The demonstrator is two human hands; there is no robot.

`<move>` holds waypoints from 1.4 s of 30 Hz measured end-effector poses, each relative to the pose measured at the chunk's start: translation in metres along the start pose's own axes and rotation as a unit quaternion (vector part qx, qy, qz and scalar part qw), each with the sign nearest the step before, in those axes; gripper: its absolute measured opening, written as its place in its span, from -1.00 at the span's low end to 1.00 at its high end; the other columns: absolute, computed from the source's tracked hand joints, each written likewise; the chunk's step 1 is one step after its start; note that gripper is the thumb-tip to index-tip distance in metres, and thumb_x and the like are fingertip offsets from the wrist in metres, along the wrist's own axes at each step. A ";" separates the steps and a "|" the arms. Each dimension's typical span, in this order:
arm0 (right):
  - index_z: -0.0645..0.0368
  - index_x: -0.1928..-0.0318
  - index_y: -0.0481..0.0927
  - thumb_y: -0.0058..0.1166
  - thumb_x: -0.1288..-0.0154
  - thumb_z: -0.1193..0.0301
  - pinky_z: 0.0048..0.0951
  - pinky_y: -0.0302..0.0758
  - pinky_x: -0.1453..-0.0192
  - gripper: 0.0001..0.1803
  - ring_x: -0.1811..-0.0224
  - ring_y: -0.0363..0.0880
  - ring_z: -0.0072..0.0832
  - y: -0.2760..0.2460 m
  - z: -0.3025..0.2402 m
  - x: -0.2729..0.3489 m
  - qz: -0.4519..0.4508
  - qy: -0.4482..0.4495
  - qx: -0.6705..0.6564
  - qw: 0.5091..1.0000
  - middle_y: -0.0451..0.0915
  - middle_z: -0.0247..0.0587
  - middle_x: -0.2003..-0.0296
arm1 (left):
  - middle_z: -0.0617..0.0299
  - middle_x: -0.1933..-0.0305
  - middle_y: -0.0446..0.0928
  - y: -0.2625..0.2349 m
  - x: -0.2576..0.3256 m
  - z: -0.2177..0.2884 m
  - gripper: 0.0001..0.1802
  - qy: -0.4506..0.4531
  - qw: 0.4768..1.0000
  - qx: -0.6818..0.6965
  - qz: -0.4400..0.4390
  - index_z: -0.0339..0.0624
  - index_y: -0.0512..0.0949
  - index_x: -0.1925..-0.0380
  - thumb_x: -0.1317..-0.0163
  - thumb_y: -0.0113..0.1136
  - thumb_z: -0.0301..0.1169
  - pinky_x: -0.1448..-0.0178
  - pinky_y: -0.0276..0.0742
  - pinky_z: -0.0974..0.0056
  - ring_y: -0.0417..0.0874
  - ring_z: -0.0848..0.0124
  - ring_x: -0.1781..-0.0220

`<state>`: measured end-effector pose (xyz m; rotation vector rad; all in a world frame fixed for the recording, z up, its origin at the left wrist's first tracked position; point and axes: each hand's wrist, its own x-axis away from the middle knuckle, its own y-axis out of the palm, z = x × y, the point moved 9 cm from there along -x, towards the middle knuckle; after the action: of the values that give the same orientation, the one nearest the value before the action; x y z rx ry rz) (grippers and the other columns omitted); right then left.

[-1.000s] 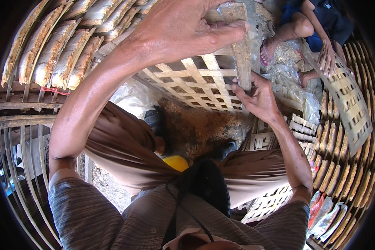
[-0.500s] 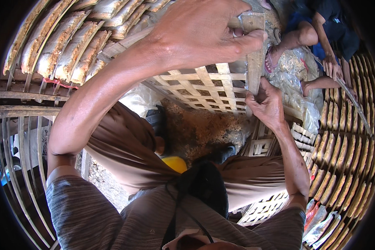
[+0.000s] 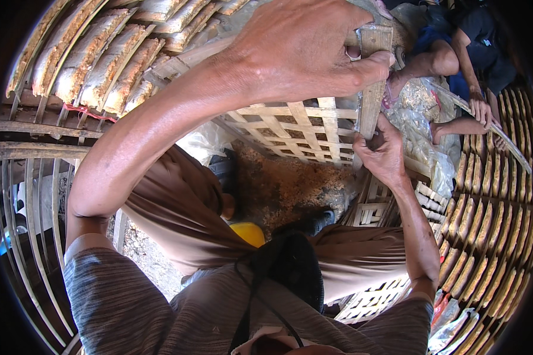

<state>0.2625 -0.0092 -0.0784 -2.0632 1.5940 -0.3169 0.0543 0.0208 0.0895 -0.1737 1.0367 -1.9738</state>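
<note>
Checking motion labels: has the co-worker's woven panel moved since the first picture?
Yes: judged against the slab rows at right, the co-worker's panel has swung upward at its outer end, now showing edge-on.

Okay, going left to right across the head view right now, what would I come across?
Red tie → woven lattice panel → right hand → clear plastic sheet → the other person's hand.
</note>
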 end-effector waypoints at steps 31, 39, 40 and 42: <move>0.33 0.04 0.71 0.33 -0.34 0.59 -0.31 0.66 0.19 -0.80 0.26 0.67 -0.58 0.003 0.004 -0.010 -0.118 0.167 0.205 0.957 0.81 -0.20 0.20 | 0.11 0.60 0.59 0.018 -0.012 -0.009 -0.35 -0.004 0.999 -0.001 -0.045 -0.57 0.51 -0.23 -0.55 0.11 -0.06 0.77 0.36 0.39 0.38 0.58 0.78; 0.29 -0.18 0.68 0.21 -0.39 0.66 -0.49 0.63 -0.04 -0.64 0.06 0.59 -0.68 -0.007 0.030 -0.001 -0.115 0.123 -0.008 0.986 0.75 -0.29 0.07 | 0.11 0.64 0.61 0.009 -0.010 -0.007 -0.31 -0.018 0.999 -0.026 0.016 -0.50 0.46 -0.36 -0.55 0.10 -0.05 0.67 0.58 0.34 0.38 0.55 0.83; 0.30 -0.17 0.68 0.21 -0.40 0.66 -0.51 0.61 -0.03 -0.65 0.07 0.57 -0.70 -0.002 0.029 -0.001 -0.112 0.118 0.003 0.987 0.74 -0.33 0.08 | 0.12 0.64 0.61 0.010 -0.010 -0.011 -0.31 -0.038 0.999 -0.020 0.002 -0.49 0.45 -0.38 -0.55 0.10 -0.05 0.67 0.58 0.34 0.38 0.55 0.84; 0.30 -0.14 0.69 0.21 -0.41 0.64 -0.54 0.59 0.00 -0.69 0.10 0.53 -0.73 0.002 0.026 -0.001 -0.098 0.116 -0.007 0.988 0.73 -0.38 0.11 | 0.14 0.66 0.60 0.012 -0.015 -0.019 -0.30 -0.043 0.999 -0.018 -0.017 -0.48 0.45 -0.38 -0.56 0.09 -0.04 0.69 0.53 0.35 0.36 0.56 0.85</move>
<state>0.2730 -0.0018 -0.1012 -2.2673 1.5249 -0.6390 0.0620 0.0401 0.0727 -0.2959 1.0208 -1.9609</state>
